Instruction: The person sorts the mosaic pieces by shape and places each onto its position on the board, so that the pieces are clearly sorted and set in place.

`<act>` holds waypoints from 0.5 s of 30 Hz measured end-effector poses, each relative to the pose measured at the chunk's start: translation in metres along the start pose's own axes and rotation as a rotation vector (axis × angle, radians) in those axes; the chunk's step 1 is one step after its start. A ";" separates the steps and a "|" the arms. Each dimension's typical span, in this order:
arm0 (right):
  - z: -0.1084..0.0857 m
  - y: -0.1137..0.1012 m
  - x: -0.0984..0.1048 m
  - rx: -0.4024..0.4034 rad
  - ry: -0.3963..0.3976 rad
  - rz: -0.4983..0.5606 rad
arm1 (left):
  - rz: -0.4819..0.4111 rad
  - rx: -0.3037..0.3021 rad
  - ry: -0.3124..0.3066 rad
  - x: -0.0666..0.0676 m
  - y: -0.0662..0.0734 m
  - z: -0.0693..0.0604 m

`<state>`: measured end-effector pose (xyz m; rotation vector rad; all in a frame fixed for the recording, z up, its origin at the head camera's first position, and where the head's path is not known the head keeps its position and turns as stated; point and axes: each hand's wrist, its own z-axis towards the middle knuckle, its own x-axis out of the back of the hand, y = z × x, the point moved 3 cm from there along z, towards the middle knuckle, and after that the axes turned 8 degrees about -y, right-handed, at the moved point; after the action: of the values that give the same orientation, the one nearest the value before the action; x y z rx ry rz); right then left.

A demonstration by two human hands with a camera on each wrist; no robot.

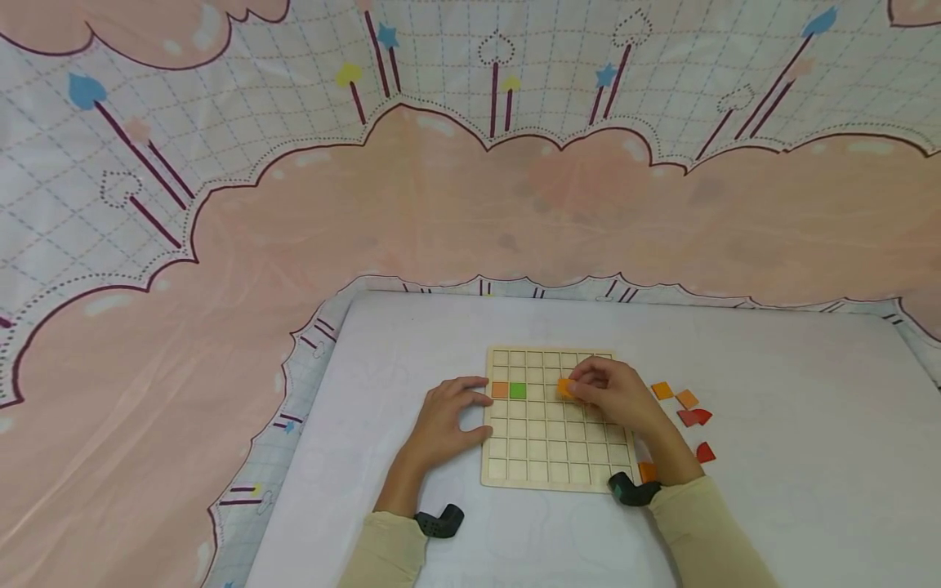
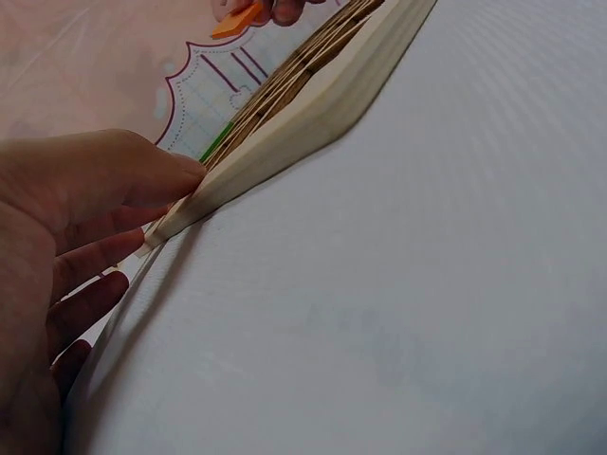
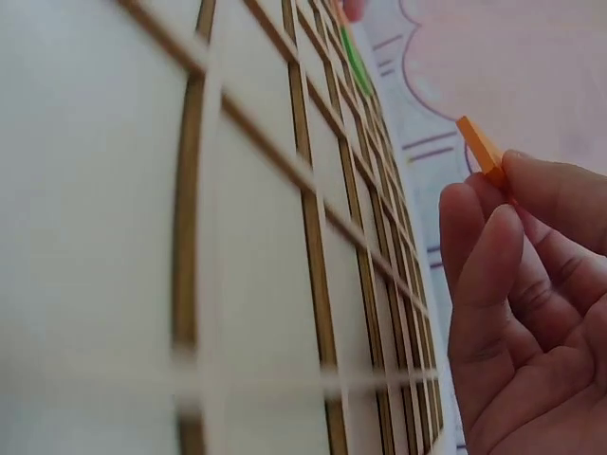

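A wooden grid board (image 1: 525,449) lies on the white table, with a light orange square (image 1: 500,390) and a green square (image 1: 518,390) side by side in one row near its left edge. My left hand (image 1: 444,420) touches the board's left edge with thumb and fingers spread; the left wrist view shows the thumb (image 2: 175,178) against the rim. Above the board's upper right part, my right hand (image 1: 613,396) pinches an orange square (image 1: 564,388) between thumb and finger. In the right wrist view that orange piece (image 3: 482,152) is held clear of the grid.
Right of the board lie orange squares (image 1: 662,390) (image 1: 687,399), a red square (image 1: 687,418) and red rounded pieces (image 1: 706,452). Another orange piece (image 1: 647,471) lies by the board's lower right corner, near the right wrist. A patterned cloth (image 1: 441,220) is behind the table.
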<state>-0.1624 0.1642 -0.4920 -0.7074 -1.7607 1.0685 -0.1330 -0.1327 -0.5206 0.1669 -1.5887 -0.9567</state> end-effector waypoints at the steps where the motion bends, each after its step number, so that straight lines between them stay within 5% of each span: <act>1: 0.002 -0.001 -0.002 -0.002 0.000 0.005 | 0.000 0.001 0.000 0.000 0.000 0.000; 15: 0.027 -0.005 -0.030 -0.050 -0.068 0.170 | -0.009 0.005 -0.004 0.002 0.004 -0.001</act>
<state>-0.1750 0.1279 -0.5047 -0.8741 -1.8150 1.1779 -0.1313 -0.1313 -0.5164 0.1751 -1.5956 -0.9608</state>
